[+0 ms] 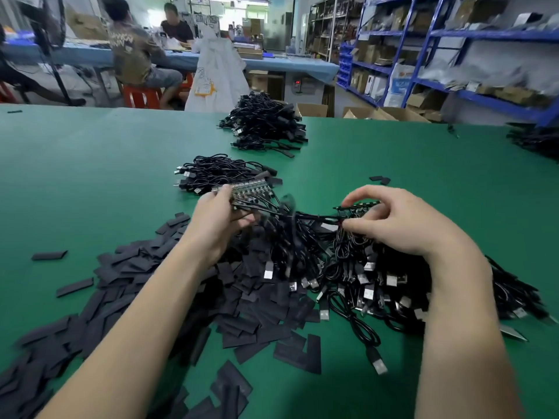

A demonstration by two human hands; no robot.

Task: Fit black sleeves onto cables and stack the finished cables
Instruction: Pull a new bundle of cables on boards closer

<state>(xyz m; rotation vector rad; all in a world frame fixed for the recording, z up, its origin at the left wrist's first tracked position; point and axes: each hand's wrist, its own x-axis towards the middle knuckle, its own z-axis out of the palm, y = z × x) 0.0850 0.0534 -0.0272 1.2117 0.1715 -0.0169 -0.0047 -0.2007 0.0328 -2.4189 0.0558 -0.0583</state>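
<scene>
Over a green felt-like table top (pixel 90 176), the left hand (pixel 217 225) grips a long narrow strip of small circuit boards (pixel 251 192), thumb on top and fingers curled beneath it; the strip's long axis runs from the hand away and to the right, rising slightly toward the far side, and thin black wires trail from its near edge down into the tangle below. The right hand (pixel 402 219) pinches a second, shorter strip of boards (pixel 357 205) between forefinger and thumb, the remaining fingers loosely curled; this strip lies roughly left to right, its wires also dropping into the heap. Between and beneath both hands sits a tangled heap of thin black cables with silver USB plugs (pixel 363 282), the plugs mostly pointing toward the near edge. To its left spreads a loose scatter of flat black rectangular sleeves (pixel 145 285), lying at all angles. Beyond the left hand rests a small bundle of black cables (pixel 217 172), plugs facing left, and farther back a taller pile of black cables (pixel 266 125). Blue metal shelving (pixel 453 55) stands at the right, and two seated people (pixel 145 52) work at a far bench.
</scene>
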